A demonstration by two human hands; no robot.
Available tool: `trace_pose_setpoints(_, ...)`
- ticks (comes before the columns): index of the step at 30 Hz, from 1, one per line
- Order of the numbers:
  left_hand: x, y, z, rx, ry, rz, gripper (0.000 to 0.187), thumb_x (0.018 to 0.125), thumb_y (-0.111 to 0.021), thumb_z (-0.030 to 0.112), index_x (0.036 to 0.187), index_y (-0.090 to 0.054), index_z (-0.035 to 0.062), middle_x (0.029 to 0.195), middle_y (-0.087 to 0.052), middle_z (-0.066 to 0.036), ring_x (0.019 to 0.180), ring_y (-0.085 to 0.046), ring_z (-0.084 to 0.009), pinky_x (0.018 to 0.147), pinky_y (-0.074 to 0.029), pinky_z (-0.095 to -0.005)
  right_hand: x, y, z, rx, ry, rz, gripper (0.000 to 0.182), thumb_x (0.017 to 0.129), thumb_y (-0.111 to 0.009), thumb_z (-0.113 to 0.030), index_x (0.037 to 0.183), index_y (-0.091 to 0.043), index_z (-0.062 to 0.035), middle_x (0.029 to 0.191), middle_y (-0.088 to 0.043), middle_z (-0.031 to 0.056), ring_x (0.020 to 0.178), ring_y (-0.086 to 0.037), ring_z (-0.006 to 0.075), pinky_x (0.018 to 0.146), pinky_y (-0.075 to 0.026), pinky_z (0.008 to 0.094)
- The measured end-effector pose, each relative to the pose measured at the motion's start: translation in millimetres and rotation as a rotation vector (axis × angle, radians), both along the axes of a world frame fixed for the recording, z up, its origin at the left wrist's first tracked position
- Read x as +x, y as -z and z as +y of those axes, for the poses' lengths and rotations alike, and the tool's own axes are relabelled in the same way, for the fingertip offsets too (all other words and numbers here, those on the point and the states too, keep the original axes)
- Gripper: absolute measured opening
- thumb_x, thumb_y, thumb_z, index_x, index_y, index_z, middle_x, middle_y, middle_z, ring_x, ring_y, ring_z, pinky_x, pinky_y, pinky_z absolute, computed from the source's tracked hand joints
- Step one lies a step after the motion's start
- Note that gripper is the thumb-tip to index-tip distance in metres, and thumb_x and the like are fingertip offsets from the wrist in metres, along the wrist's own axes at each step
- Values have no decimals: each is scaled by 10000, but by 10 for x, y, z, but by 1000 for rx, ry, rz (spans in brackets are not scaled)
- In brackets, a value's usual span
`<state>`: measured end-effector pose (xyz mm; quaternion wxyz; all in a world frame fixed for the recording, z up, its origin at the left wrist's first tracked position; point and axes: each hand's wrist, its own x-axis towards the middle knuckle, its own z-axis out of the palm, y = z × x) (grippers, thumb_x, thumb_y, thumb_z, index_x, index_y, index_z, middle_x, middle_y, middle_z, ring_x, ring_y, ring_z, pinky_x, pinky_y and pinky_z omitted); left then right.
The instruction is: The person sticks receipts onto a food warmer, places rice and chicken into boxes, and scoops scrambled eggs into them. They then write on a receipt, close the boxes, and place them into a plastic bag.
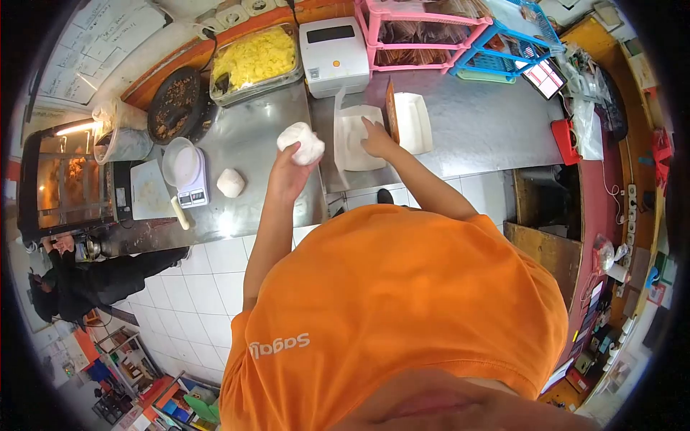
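Note:
My left hand (pixel 290 177) is closed around a white rounded bundle (pixel 300 141), raised over the steel counter. Its wrapping looks crumpled, and what is inside does not show. My right hand (pixel 378 141) reaches into an open white takeaway box (pixel 352 159), with the index finger stretched out and nothing visible in the hand. Beside that box, on its right, stands a second open white box (pixel 415 126) with a brown upright flap (pixel 392 108). A smaller white bundle (pixel 231 182) rests on the counter to the left of my left hand.
Along the back are a glass tray of yellow food (pixel 259 61), a black pan (pixel 176 104), a label printer (pixel 334 57), and pink (pixel 428 43) and blue racks (pixel 503 61). A kitchen scale (pixel 192 195) and cutting board (pixel 152 188) lie left. Another person (pixel 108 280) is at far left.

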<state>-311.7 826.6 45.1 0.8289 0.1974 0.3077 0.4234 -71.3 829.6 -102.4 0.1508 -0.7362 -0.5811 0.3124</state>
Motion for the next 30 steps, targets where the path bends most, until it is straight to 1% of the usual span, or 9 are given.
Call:
trace_pose_setpoints(1,149,-39,-20,-2,-1,-1,434,860,-540,164,1255,-383,73,1197,-507,-125,1110,-503,-280,928,-423,-455,41,-227,-27,35,-39,41,688,786,-610,-236,1385,-305,-92,1345,-377,228,1205,-419,339,999,-344,382)
trace_pose_setpoints(3,474,-146,-74,-27,-9,52,507,888,-459,329,1296,-354,46,1268,-465,-138,1194,-444,-315,1003,-358,-472,62,-1146,-192,-65,146,948,654,837,-591,-292,1391,-301,-100,1332,-405,167,1175,-443,256,983,-357,365)
trace_pose_setpoints(7,1054,-359,-283,82,125,-88,674,868,-355,554,1324,-340,58,1414,-295,-105,1284,-312,-240,1058,-239,-420,312,-1810,-420,-37,-54,1101,598,870,-564,-336,1371,-328,-111,1274,-449,112,1128,-459,195,944,-388,346)
trace_pose_setpoints(9,1183,-466,-295,150,162,-149,677,867,-354,564,1321,-347,62,1394,-321,-100,1272,-328,-245,1051,-249,-408,579,-1814,-429,382,-147,801,609,830,-601,-385,1308,-380,-79,1159,-510,100,1060,-492,199,885,-423,322)
trace_pose_setpoints(12,1189,-501,-203,269,192,-158,681,868,-397,557,1336,-338,65,1373,-349,-108,1245,-357,-245,1031,-273,-357,1044,-1515,-275,378,-40,674,462,884,-534,-312,1269,-405,-92,1135,-537,85,1027,-530,187,830,-451,316)
trace_pose_setpoints(17,752,232,-58,817,-222,1356,745,793,-671,234,1388,-270,36,1360,-389,-125,1218,-409,-262,977,-352,-344,1657,-767,-191,-192,328,1436,451,841,-590,-236,1228,-421,-78,1129,-543,101,1017,-545,209,760,-479,342)
trace_pose_setpoints(18,767,328,-76,812,-230,1358,745,793,-671,234,1388,-270,36,1360,-389,-125,1218,-409,-262,977,-352,-344,1693,-641,-190,-371,323,1707,447,813,-618,-208,1200,-437,-76,1171,-524,100,1057,-526,207,762,-480,370)
trace_pose_setpoints(23,775,1123,-182,447,253,834,790,762,-653,119,1410,-212,23,1368,-389,-157,1227,-410,-257,991,-344,-329,1538,-250,-20,-382,217,746,849,704,-710,-266,1379,-251,-31,1373,-340,176,1204,-415,304,849,-482,445)
trace_pose_setpoints(30,943,827,-433,507,234,843,813,811,-613,174,1421,-105,-5,1449,-216,-221,1338,-248,-277,1070,-232,-310,1679,181,-156,-412,39,398,719,782,-618,-411,1332,-328,-47,1282,-442,180,1097,-498,311,747,-506,439)
